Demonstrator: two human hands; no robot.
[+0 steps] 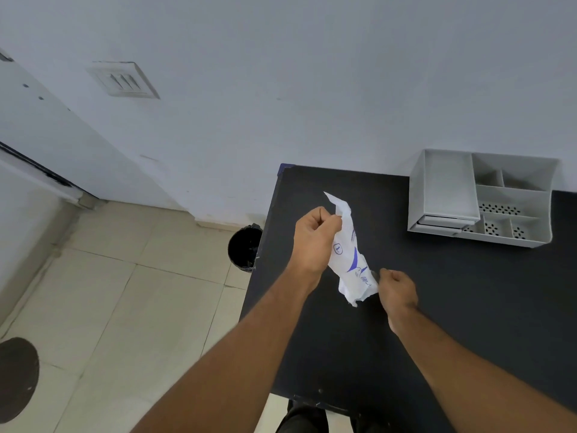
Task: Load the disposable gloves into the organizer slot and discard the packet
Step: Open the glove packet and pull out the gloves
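A white glove packet (351, 260) with blue print hangs in the air over the black table (468, 307). My left hand (313, 239) grips its upper part in a closed fist. My right hand (396, 290) pinches the packet's lower right edge. No loose gloves show outside the packet. The grey plastic organizer (480, 198) stands at the table's far right against the wall, with one tall slot on its left and several smaller compartments, some perforated.
A small black bin (245, 246) with a dark liner stands on the tiled floor just left of the table's far corner. A white wall with a vent lies behind. A dark round object (15, 378) sits on the floor at the lower left.
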